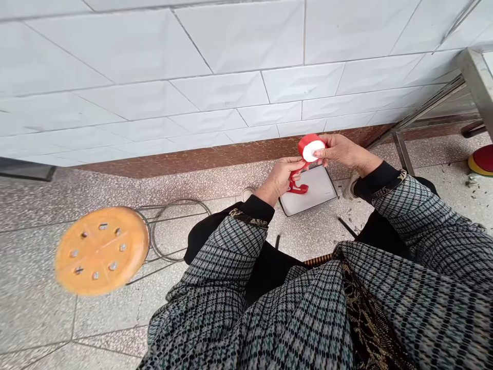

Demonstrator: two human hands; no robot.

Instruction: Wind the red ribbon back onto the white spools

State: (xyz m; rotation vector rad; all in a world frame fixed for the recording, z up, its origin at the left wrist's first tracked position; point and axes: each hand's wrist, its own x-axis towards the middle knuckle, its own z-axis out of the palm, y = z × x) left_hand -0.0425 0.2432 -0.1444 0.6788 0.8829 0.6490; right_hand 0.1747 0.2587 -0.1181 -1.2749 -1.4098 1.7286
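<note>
A roll of red ribbon (pixel 309 146) with a white side is gripped at its right edge by my right hand (pixel 341 152), the thumb lying on the white face. Just left of the roll, my left hand (pixel 283 177) pinches the red strip leading off it. Below my left fingers a loose curl of red ribbon (pixel 299 189) hangs over a white rectangular tray-like thing (pixel 314 198) with a dark rim. Whether the curl touches that surface I cannot tell.
An orange round stool (pixel 102 251) with wire legs stands at the left. White wall tiles (pixel 239 46) rise ahead. A metal frame (pixel 475 82) stands at the right, near a red and yellow object (pixel 483 159). Dark scraps litter the speckled floor (pixel 308 241).
</note>
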